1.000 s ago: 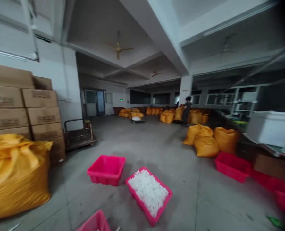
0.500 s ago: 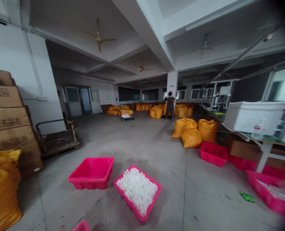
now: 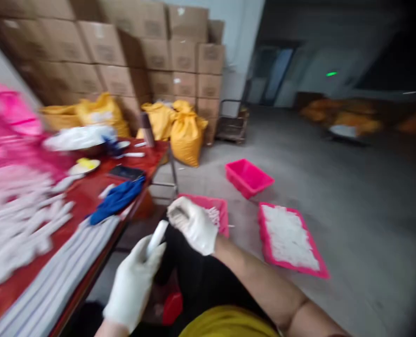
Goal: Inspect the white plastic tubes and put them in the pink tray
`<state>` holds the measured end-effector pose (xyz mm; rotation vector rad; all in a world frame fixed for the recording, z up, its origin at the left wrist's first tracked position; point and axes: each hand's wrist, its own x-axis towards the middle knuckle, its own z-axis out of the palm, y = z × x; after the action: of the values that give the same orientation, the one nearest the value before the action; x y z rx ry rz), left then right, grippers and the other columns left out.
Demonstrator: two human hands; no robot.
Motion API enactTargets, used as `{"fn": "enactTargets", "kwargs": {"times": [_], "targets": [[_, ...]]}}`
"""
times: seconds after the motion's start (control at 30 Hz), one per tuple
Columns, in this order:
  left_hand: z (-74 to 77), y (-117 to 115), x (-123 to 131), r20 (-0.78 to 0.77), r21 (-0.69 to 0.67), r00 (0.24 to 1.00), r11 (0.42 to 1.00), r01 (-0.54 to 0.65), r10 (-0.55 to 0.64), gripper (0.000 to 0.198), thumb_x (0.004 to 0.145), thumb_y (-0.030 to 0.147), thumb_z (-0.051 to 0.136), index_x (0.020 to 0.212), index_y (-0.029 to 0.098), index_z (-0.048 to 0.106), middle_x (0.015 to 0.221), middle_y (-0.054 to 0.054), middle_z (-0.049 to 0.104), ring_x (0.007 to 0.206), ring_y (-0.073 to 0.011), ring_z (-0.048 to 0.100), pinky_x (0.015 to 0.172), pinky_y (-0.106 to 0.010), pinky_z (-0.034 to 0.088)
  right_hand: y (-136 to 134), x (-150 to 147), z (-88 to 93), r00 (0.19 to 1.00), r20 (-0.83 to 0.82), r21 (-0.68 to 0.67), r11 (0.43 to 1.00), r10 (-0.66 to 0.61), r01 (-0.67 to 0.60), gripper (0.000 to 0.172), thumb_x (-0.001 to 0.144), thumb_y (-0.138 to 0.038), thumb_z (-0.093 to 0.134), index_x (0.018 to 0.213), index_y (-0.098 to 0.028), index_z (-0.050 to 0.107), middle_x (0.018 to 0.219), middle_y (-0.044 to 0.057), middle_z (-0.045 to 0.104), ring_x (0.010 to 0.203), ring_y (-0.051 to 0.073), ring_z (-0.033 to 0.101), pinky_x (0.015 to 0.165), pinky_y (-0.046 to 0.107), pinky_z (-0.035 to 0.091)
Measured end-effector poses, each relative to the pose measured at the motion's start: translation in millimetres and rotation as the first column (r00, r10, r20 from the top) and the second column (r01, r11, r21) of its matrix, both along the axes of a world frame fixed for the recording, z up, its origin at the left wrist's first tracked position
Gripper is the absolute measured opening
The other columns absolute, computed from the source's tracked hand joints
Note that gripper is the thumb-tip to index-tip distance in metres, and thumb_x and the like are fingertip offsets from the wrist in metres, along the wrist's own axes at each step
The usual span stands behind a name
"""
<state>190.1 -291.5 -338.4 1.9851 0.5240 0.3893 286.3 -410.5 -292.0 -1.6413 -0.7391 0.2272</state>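
My left hand (image 3: 132, 281), in a white glove, is closed around a short white plastic tube (image 3: 157, 236), which points up and away from me. Just beyond it, my right hand (image 3: 198, 228), gloved too, has its fingers curled together; whether anything is inside them is hidden. Behind the right hand, a pink bin (image 3: 224, 221) on the floor holds small white pieces. On the red table (image 3: 83, 192) to my left lie a heap of white tubes (image 3: 18, 224), a blue cloth (image 3: 118, 199) and a striped folded cloth (image 3: 58, 276).
A pink bin (image 3: 263, 234) full of white pieces and another pink bin (image 3: 230, 177) sit on the floor at right. Yellow sacks (image 3: 186, 135) and stacked cartons (image 3: 183, 56) stand behind the table. A phone (image 3: 126, 172) lies near the table's edge.
My view has swung left and down from the wide hall to the table and my lap. Both gloved hands have come into view, the left one with a white tube.
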Motion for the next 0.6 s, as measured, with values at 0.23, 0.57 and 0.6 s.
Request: {"fn": "enactTargets", "kwargs": {"times": [0.23, 0.57, 0.6], "targets": [[4.9, 35, -54, 0.015, -0.195, 0.985, 0.967, -0.166, 0.172, 0.032, 0.075, 0.042, 0.062, 0.098, 0.021, 0.056, 0.078, -0.001, 0.061, 0.069, -0.0151, 0.056, 0.059, -0.024, 0.043, 64, -26, -9.9, 0.939, -0.211, 0.032, 0.962, 0.272, -0.272, 0.019, 0.079, -0.037, 0.058, 0.078, -0.017, 0.057, 0.07, -0.003, 0.053, 0.064, 0.009, 0.047, 0.061, 0.022, 0.038], [-2.5, 93, -152, 0.481, -0.876, 0.877, 0.044, 0.48, 0.018, 0.027, 0.085, 0.039, 0.052, 0.091, 0.012, 0.053, 0.057, 0.009, 0.022, 0.037, 0.001, 0.01, 0.038, -0.015, 0.015, 147, -93, 8.0, 0.774, -0.231, -0.077, 0.781, 0.59, -0.619, 0.024, 0.081, -0.038, 0.058, 0.071, -0.016, 0.054, 0.063, -0.003, 0.052, 0.058, 0.009, 0.046, 0.056, 0.021, 0.037], [-4.5, 96, -156, 0.485, -0.873, 0.873, 0.077, 0.481, 0.055, 0.026, 0.087, 0.038, 0.05, 0.091, 0.012, 0.053, 0.057, 0.009, 0.023, 0.037, 0.001, 0.01, 0.038, -0.015, 0.015, 154, -100, 9.2, 0.76, -0.242, -0.106, 0.762, 0.604, -0.639, 0.026, 0.082, -0.04, 0.056, 0.071, -0.016, 0.054, 0.062, -0.002, 0.052, 0.056, 0.009, 0.047, 0.055, 0.022, 0.037]]}}
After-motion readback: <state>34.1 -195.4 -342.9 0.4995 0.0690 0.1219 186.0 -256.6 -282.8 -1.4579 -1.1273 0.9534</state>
